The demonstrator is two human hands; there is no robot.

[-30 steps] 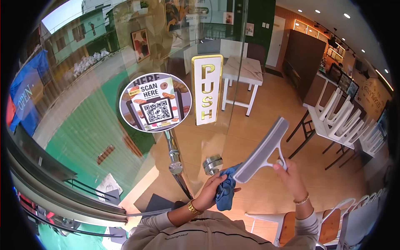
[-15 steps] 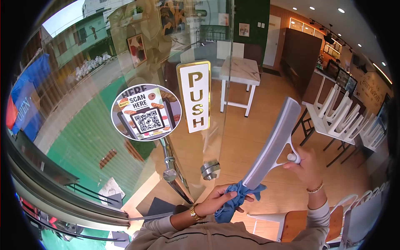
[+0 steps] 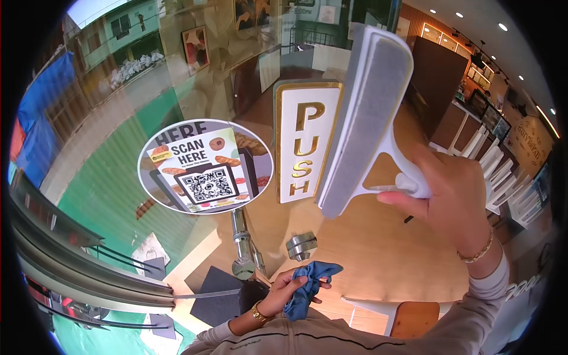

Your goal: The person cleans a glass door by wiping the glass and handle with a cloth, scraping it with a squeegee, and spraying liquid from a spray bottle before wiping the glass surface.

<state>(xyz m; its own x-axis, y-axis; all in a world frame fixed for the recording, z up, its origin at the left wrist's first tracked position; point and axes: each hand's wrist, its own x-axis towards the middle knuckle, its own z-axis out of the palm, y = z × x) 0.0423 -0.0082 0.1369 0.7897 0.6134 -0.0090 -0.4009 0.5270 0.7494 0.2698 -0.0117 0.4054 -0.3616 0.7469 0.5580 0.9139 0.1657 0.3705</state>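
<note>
1. Fingers of the right hand (image 3: 458, 204) were wrapped closed around the grip of a grey and white squeegee (image 3: 371, 124), the thumb lying along the grip's underside and pointing left.
2. That squeegee's long head stood to the left of these fingers, tilted, its upper end leaning right and rising well above the knuckles, its lower end just beyond the thumb tip.
3. Fingers of the left hand (image 3: 282, 294) were bent around a bunched blue cloth (image 3: 306, 291), its loose corner poking out to the right, past the fingertips.
4. From this view the squeegee's left edge overlapped the right border of the PUSH sign (image 3: 307, 142) on the glass door; whether it touched the glass could not be told.
5. An oval sign (image 3: 205, 167) sat left of PUSH, with a metal door handle (image 3: 239, 242) below it.
6. A round metal fitting (image 3: 302, 245) appeared just above the cloth, leaving little room there in view.
7. Brown floor (image 3: 361, 260) showed as an open stretch between the cloth and the right forearm; stacked white stools (image 3: 512, 177) stood beyond the right hand.
</note>
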